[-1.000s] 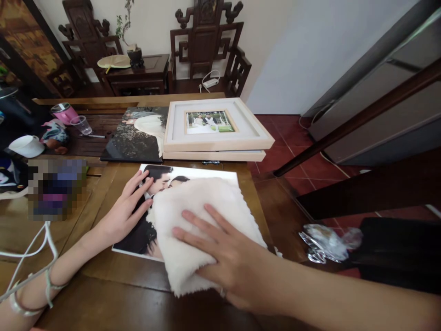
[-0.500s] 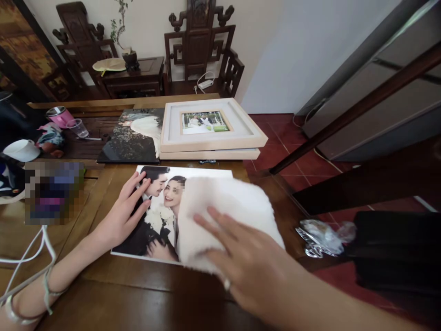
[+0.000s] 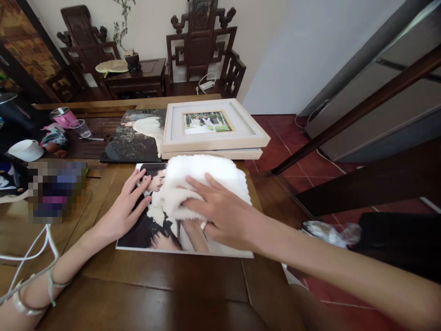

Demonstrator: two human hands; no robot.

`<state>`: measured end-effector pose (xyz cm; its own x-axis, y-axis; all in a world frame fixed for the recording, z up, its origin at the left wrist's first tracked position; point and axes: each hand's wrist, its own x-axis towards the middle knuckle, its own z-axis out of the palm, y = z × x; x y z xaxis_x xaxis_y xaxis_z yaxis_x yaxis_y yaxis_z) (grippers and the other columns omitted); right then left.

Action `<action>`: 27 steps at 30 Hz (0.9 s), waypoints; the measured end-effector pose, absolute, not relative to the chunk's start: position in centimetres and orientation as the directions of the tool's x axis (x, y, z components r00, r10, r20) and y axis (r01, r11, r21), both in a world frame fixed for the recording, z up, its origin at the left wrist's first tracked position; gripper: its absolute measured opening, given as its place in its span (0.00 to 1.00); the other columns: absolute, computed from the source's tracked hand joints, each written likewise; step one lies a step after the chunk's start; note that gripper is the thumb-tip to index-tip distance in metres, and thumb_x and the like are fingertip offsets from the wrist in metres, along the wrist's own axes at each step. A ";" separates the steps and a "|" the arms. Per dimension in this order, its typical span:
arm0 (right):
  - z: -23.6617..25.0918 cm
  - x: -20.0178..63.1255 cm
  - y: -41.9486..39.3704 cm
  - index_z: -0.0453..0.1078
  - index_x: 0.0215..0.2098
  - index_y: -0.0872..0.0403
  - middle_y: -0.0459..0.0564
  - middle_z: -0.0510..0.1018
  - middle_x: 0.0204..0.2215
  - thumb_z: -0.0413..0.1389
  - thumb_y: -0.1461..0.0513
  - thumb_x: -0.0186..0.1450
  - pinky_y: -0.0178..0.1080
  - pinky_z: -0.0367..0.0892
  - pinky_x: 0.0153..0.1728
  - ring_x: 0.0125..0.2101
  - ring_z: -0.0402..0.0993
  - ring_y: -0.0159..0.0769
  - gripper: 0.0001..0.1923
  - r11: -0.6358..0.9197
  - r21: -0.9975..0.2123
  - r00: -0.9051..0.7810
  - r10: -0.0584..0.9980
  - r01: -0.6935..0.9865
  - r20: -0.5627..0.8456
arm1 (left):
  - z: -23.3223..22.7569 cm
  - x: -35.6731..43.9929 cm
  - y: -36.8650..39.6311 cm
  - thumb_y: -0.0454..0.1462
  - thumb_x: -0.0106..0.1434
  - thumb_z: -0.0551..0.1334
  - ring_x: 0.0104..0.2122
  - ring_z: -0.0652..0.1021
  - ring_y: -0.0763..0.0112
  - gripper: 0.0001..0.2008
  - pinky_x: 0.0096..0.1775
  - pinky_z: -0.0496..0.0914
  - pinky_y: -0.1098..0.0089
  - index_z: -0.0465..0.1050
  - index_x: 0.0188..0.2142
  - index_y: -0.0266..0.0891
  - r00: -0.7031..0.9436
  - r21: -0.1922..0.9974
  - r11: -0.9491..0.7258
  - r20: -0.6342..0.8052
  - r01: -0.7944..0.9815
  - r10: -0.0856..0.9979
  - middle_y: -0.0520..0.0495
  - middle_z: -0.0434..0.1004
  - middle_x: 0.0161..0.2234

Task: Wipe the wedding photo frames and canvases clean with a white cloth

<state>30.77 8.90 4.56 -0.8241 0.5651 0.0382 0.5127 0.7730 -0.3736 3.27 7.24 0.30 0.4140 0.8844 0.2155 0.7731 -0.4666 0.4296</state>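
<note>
At frame centre, the right hand (image 3: 220, 211) is pressing flat, fingers spread, on a fluffy white cloth (image 3: 203, 181) covering the glossy unframed wedding photo print (image 3: 161, 225). The left hand (image 3: 126, 207), open, is steadying its left edge. Grit under the cloth is risking scratches; the 2 stacked pale wooden frames (image 3: 213, 133) are sitting just behind.
</note>
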 end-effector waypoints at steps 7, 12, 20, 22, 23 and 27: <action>4.2 29.5 9.1 0.70 0.54 0.60 0.62 0.59 0.66 0.52 0.71 0.60 0.70 0.40 0.62 0.67 0.41 0.61 0.23 0.782 -0.325 -0.817 0.575 0.531 0.048 | 0.5 3.3 7.5 0.40 0.72 0.52 0.69 0.48 0.53 0.26 0.65 0.51 0.46 0.51 0.68 0.47 0.437 0.431 -0.487 0.216 0.760 0.873 0.42 0.47 0.70; 3.7 29.3 2.8 0.75 0.45 0.55 0.65 0.66 0.62 0.56 0.64 0.63 0.73 0.46 0.58 0.64 0.50 0.66 0.13 0.826 -0.420 -0.861 0.479 0.376 0.173 | -0.1 3.5 7.3 0.39 0.72 0.52 0.69 0.49 0.55 0.25 0.65 0.51 0.46 0.51 0.67 0.48 0.421 0.431 -0.491 0.253 0.757 0.871 0.42 0.48 0.69; 4.6 29.5 2.9 0.75 0.46 0.53 0.59 0.67 0.62 0.55 0.63 0.64 0.66 0.48 0.61 0.64 0.53 0.58 0.13 0.803 -0.507 -0.907 0.411 0.315 0.088 | 0.3 3.5 7.4 0.42 0.73 0.49 0.69 0.49 0.57 0.25 0.66 0.49 0.51 0.51 0.67 0.42 0.383 0.458 -0.418 0.174 0.784 0.907 0.40 0.45 0.70; 5.1 29.6 5.1 0.72 0.52 0.55 0.58 0.63 0.64 0.54 0.66 0.62 0.65 0.42 0.63 0.66 0.48 0.55 0.20 0.778 -0.504 -0.891 0.453 0.374 0.038 | 0.4 3.5 7.4 0.42 0.73 0.49 0.69 0.50 0.57 0.27 0.66 0.49 0.51 0.49 0.68 0.41 0.369 0.453 -0.394 0.146 0.800 0.918 0.40 0.43 0.70; 5.1 29.7 6.1 0.72 0.53 0.56 0.58 0.62 0.65 0.53 0.67 0.62 0.65 0.40 0.64 0.67 0.46 0.55 0.21 0.779 -0.486 -0.881 0.473 0.397 0.037 | 0.4 3.5 7.4 0.42 0.73 0.49 0.69 0.50 0.57 0.27 0.66 0.49 0.51 0.48 0.68 0.41 0.366 0.449 -0.391 0.144 0.803 0.919 0.40 0.42 0.70; 4.6 29.3 9.2 0.69 0.56 0.58 0.59 0.61 0.65 0.52 0.70 0.61 0.67 0.42 0.63 0.67 0.46 0.56 0.24 0.796 -0.395 -0.853 0.519 0.459 0.055 | 0.2 3.4 7.4 0.41 0.73 0.49 0.69 0.50 0.57 0.26 0.66 0.49 0.51 0.50 0.68 0.41 0.389 0.434 -0.439 0.204 0.787 0.898 0.39 0.44 0.70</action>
<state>29.29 9.21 4.57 -0.8529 0.5192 0.0545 0.4591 0.7957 -0.3951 3.40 7.38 0.16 0.3889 0.8985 0.2036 0.7869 -0.4389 0.4337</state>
